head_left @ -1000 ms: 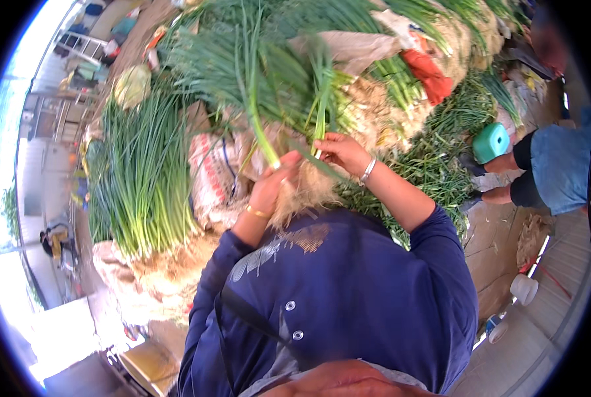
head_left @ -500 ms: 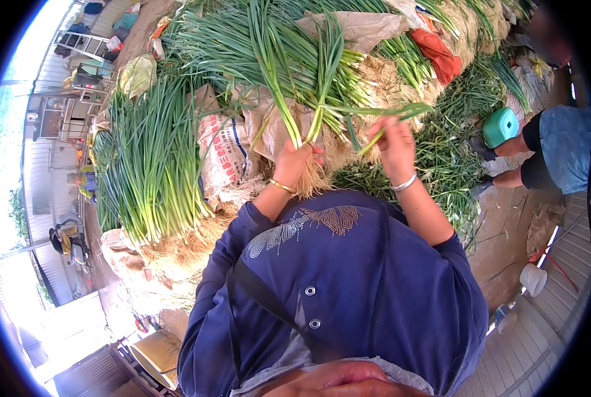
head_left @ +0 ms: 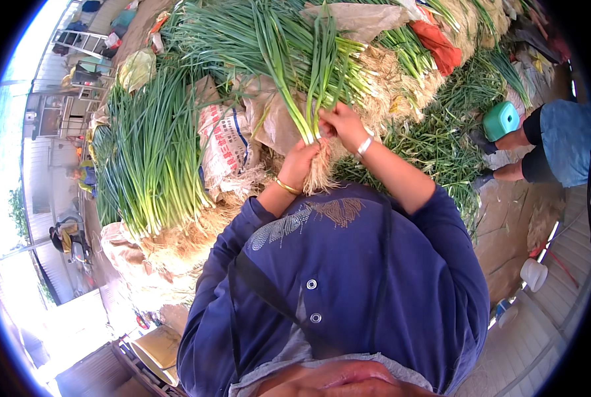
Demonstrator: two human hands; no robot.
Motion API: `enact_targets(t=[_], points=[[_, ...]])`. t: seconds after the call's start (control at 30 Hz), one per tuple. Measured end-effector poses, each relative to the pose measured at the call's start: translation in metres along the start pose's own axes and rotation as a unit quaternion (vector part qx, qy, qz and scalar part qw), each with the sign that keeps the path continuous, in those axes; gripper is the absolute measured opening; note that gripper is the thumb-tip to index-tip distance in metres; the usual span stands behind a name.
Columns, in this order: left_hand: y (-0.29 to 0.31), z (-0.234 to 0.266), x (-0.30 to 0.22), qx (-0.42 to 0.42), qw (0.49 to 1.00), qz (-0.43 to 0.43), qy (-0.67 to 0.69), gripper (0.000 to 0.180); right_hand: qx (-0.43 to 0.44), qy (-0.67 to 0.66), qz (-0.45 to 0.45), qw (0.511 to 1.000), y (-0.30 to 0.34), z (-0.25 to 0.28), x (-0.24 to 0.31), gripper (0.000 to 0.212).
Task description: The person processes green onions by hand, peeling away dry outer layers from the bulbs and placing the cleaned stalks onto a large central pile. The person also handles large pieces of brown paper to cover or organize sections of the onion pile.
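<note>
My left hand (head_left: 300,165) is closed around a few green onions (head_left: 302,119) just above their pale, stringy roots (head_left: 319,171). Their long leaves point away from me. At the right side of these stalks, my right hand (head_left: 345,126) pinches with thumb and fingers at an outer stalk. Its fingertips partly cover the spot, so the exact layer gripped is hidden. Beyond both hands lies a large heap of green onions (head_left: 229,36), roots toward the right. To the left, another thick bundle of green onions (head_left: 153,152) rests with its roots toward me.
A printed white woven sack (head_left: 221,142) lies between the bundles. Stripped green leaves (head_left: 434,152) cover the ground to the right. Past them are a teal plastic stool (head_left: 500,121) and another person's legs (head_left: 517,139). A red cloth (head_left: 437,47) lies at the far right of the heap.
My right hand has moved left, from holding a loose green leaf out to the side to pinching at the held stalks. That leaf is gone from its fingers. My left hand keeps its grip.
</note>
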State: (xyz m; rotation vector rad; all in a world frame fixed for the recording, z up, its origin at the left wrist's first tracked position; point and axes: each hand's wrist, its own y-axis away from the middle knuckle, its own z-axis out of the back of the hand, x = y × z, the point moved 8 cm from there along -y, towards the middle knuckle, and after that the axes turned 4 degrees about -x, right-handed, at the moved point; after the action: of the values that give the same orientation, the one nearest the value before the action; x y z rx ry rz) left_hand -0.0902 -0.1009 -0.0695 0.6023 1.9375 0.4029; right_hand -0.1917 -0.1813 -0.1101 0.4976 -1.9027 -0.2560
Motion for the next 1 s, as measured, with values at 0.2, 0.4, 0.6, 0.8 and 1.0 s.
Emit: enact_targets(t=[0.2,0.4,0.6,0.8,1.0], points=[[0.004,0.002,-0.013,0.057,0.971,-0.022,0.230,0.016,-0.009,-0.185,0.067,0.980,0.065,0.083,-0.006,0.005],[0.000,0.007,-0.001,-0.059,0.997,-0.049,-0.017,0.017,-0.079,0.050,0.024,0.995,0.060,0.072,0.011,0.040],[-0.010,0.019,0.005,-0.113,0.969,-0.052,-0.213,0.019,0.067,0.587,0.254,0.766,0.051,-0.031,0.068,0.020],[-0.001,0.020,-0.021,-0.165,0.834,-0.126,-0.512,0.026,0.114,0.372,0.230,0.892,0.103,-0.040,0.081,0.016],[0.009,-0.014,-0.027,-0.133,0.813,-0.176,-0.538,0.026,0.020,0.521,0.384,0.762,0.021,-0.065,0.129,0.022]])
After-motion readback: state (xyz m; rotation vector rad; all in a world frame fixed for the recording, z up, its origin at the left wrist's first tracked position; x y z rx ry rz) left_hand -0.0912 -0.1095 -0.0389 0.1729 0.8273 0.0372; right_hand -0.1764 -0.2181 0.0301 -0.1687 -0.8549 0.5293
